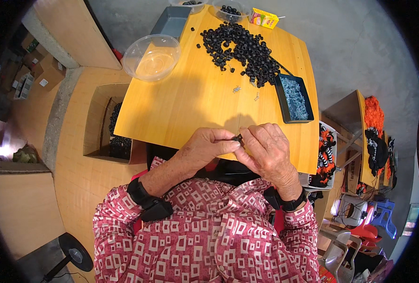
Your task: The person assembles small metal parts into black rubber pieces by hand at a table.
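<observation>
Just above the table's near edge, my two hands meet over a small black part (pixel 238 138), mostly hidden by the fingers. My left hand (pixel 209 145) pinches it between thumb and fingertips. From the other side my right hand (pixel 267 150) closes on it with thumb and bent fingers; whether it also holds a tiny fastener cannot be made out. Beyond the hands lies a big heap of small black round parts (pixel 240 47). To its right stands a dark tray (pixel 298 121) of tiny silvery pieces (pixel 294 96). Two little clusters of similar pieces (pixel 237 89) lie on the wood.
A clear plastic bowl (pixel 152 61) and a grey tray (pixel 171 23) stand at the table's left. Another bowl with black parts (pixel 230 10) and a yellow box (pixel 263 19) are at the far edge. A cardboard carton (pixel 94 127) sits on the floor to the left.
</observation>
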`<move>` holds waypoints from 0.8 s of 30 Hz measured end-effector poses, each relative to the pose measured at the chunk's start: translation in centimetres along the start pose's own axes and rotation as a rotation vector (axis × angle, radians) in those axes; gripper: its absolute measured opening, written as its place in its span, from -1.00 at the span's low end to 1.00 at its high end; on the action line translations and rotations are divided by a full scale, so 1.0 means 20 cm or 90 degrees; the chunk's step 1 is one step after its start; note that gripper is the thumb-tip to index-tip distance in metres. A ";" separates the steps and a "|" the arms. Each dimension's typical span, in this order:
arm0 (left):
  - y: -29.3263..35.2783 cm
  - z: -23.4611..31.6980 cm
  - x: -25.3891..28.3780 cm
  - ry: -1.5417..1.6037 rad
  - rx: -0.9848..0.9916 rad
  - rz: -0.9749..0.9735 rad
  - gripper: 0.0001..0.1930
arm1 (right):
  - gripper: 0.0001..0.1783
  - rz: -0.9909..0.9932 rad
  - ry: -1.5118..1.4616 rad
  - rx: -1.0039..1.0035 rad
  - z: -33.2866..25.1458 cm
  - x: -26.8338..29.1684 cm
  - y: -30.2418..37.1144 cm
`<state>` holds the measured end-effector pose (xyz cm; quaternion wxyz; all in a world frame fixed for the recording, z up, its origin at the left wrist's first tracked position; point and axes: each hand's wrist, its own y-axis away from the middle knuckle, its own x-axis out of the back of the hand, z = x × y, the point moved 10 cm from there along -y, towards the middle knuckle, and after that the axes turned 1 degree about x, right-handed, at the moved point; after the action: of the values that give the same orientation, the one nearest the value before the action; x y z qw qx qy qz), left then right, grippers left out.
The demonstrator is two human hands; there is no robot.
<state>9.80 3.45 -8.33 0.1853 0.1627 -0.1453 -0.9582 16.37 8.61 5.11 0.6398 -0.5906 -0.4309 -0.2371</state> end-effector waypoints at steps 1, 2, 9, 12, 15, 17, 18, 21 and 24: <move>0.00 0.00 0.00 0.024 -0.001 0.008 -0.72 | -0.64 0.003 0.003 0.002 0.00 0.00 0.00; 0.00 -0.01 0.00 0.048 -0.001 0.016 -0.73 | -0.64 0.001 0.002 0.001 0.00 -0.01 0.01; 0.00 0.02 -0.02 0.020 -0.026 0.010 -0.75 | -0.68 -0.021 0.002 0.013 0.00 -0.03 0.03; -0.01 0.02 -0.02 -0.136 -0.029 -0.019 -0.76 | -0.70 -0.034 0.012 0.018 -0.02 -0.04 0.04; 0.01 0.12 -0.01 -0.152 -0.187 -0.009 -0.77 | -0.71 -0.031 0.034 0.006 -0.04 -0.04 0.02; 0.01 0.12 0.00 -0.106 -0.173 0.003 -0.76 | -0.71 -0.015 0.046 -0.002 -0.04 -0.03 0.02; 0.01 0.11 -0.01 -0.106 -0.173 0.003 -0.76 | -0.71 -0.004 0.045 -0.021 -0.03 -0.02 0.02; 0.02 0.10 -0.01 -0.088 -0.185 0.069 -0.76 | -0.71 0.015 0.020 -0.050 -0.01 -0.02 0.02; 0.02 0.09 0.00 -0.071 -0.174 0.087 -0.75 | -0.71 0.008 0.009 -0.058 0.00 -0.02 0.03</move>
<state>9.33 3.58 -6.54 0.2621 0.0724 -0.0342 -0.9617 16.62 8.63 4.46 0.6170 -0.6198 -0.4113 -0.2567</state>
